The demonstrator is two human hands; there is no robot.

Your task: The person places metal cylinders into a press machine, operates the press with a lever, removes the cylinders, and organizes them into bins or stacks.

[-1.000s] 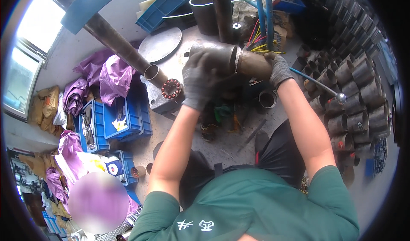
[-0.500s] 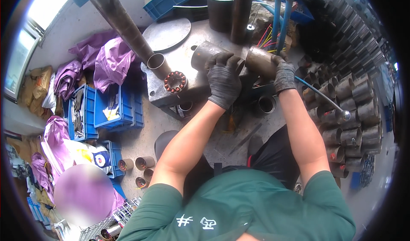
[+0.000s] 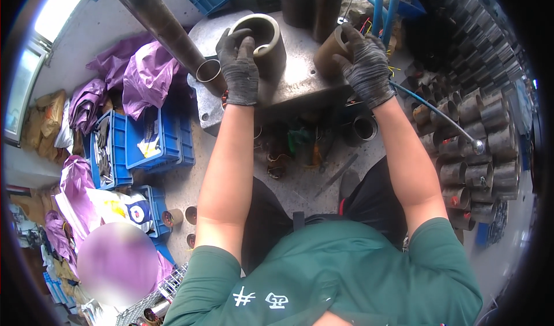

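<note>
My left hand (image 3: pixel 239 72), in a grey work glove, has its fingers curled at the left rim of a thick-walled metal cylinder (image 3: pixel 275 54). This cylinder stands on the metal work table (image 3: pixel 300 82), its open end up. Farther right, my right hand (image 3: pixel 367 66), gloved the same way, grips the upper rim of a brownish metal sleeve (image 3: pixel 330 56) near the table's right edge. That sleeve leans slightly, and my fingers cover part of its opening. A wound stator (image 3: pixel 224 99) is mostly hidden behind my left hand, beside a thin metal tube (image 3: pixel 211 76).
A slanting steel post (image 3: pixel 158 23) rises at the table's left, and a dark upright column (image 3: pixel 328 11) at its back. Blue crates (image 3: pixel 153 141) stand on the floor at left. Stacked metal sleeves (image 3: pixel 482 153) fill the right side. A ball-ended lever (image 3: pixel 444 118) juts out at right.
The thick cylinder, lying tilted before, now stands upright, and my left hand has shifted left to its rim. My right hand has moved up and left with the sleeve onto the table.
</note>
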